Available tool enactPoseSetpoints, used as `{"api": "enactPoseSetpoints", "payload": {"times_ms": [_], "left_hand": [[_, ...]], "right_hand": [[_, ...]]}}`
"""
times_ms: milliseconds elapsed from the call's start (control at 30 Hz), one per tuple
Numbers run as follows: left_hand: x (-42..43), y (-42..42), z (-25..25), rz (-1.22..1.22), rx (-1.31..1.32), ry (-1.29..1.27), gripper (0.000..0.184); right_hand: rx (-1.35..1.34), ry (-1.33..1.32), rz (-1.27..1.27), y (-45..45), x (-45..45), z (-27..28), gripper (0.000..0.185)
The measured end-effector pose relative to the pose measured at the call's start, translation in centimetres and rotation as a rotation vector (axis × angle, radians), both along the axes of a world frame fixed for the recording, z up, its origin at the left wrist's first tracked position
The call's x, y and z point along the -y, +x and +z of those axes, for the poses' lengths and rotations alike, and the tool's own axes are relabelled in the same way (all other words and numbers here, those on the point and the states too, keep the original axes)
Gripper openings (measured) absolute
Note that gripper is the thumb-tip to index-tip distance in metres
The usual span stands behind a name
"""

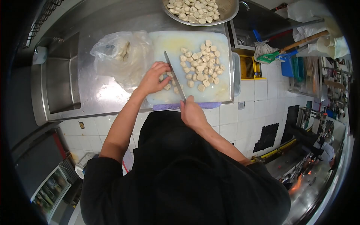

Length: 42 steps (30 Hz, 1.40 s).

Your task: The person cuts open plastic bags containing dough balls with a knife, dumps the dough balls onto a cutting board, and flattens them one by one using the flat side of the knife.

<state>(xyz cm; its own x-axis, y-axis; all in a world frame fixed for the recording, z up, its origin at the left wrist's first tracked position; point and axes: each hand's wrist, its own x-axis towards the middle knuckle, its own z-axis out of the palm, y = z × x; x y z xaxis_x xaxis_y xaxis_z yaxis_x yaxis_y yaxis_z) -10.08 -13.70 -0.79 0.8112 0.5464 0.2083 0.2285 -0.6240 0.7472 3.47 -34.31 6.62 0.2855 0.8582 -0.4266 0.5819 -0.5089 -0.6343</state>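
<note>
My right hand [193, 113] is wrapped round the handle of a long kitchen knife [175, 77]. The blade slants up and to the left over a white cutting board [165, 39]. Left of the blade, my left hand [153, 79] curls its fingers over a few pale round food pieces [167, 86], partly hiding them. To the right of the knife lies a loose pile of short, pale, chunky pieces [202, 63]. A clear plastic bag [120, 56] with pale contents rests at the board's left side.
A metal bowl [172, 15] full of similar pieces stands beyond the board. A sink [60, 75] is at the left of the steel counter [90, 101]. Purple cloth [210, 105] shows under the board's near edge. A person [327, 152] and a flame [297, 183] are far right.
</note>
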Motion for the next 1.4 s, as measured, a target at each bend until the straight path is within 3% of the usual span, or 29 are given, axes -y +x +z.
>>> {"api": "enactPoseSetpoints", "payload": {"times_ms": [200, 267, 433, 533, 600, 700, 833, 1033, 1100, 1133, 1200, 1333, 1400], "left_hand": [[0.6, 0.0, -0.6, 0.038, 0.032, 0.017, 0.029], [0.9, 0.6, -0.4, 0.034, 0.029, 0.022, 0.030], [0.7, 1.8, -0.9, -0.024, -0.012, 0.058, 0.031], [1.3, 1.3, 0.3, 0.032, 0.000, -0.048, 0.029], [2.7, 0.1, 3.5, 0.063, -0.073, 0.251, 0.029], [5.1, -1.3, 5.4, -0.103, -0.202, 0.385, 0.026], [7.8, 0.3, 2.2, -0.004, -0.356, 0.509, 0.022], [5.9, 4.0, -0.6, 0.119, -0.122, 0.369, 0.017], [5.3, 4.9, 0.0, 0.185, -0.152, 0.134, 0.018], [5.0, 5.0, 0.7, 0.180, -0.147, 0.135, 0.018], [3.8, 3.8, 2.1, 0.205, -0.008, -0.017, 0.020], [1.4, 0.0, 2.1, 0.385, -0.086, -0.081, 0.028], [1.3, -1.3, 2.5, 0.164, -0.127, 0.112, 0.044]], "right_hand": [[0.090, 0.148, 0.004, 0.8, -1.9, -5.3, 0.034], [0.010, 0.217, -0.007, 2.8, -2.5, -6.3, 0.036], [0.051, 0.229, 0.026, 5.8, -3.6, -5.4, 0.035], [0.056, 0.299, 0.043, 5.9, -2.6, -3.9, 0.037], [-0.006, 0.254, -0.003, 5.7, -1.9, -2.4, 0.037], [-0.002, 0.255, -0.019, 5.6, -1.0, -2.5, 0.038], [-0.046, 0.257, -0.007, 6.1, -0.7, -2.5, 0.037], [-0.009, 0.322, -0.041, 6.7, -0.2, -2.6, 0.036], [-0.027, 0.291, -0.062, 7.1, -0.1, -2.1, 0.037], [-0.023, 0.293, -0.067, 7.3, 0.1, -1.7, 0.037], [-0.055, 0.261, -0.050, 7.1, 0.4, -1.2, 0.038], [-0.151, 0.249, -0.060, 5.5, 0.6, -2.2, 0.040], [-0.221, 0.243, -0.070, 4.4, 0.0, -2.7, 0.042]]}}
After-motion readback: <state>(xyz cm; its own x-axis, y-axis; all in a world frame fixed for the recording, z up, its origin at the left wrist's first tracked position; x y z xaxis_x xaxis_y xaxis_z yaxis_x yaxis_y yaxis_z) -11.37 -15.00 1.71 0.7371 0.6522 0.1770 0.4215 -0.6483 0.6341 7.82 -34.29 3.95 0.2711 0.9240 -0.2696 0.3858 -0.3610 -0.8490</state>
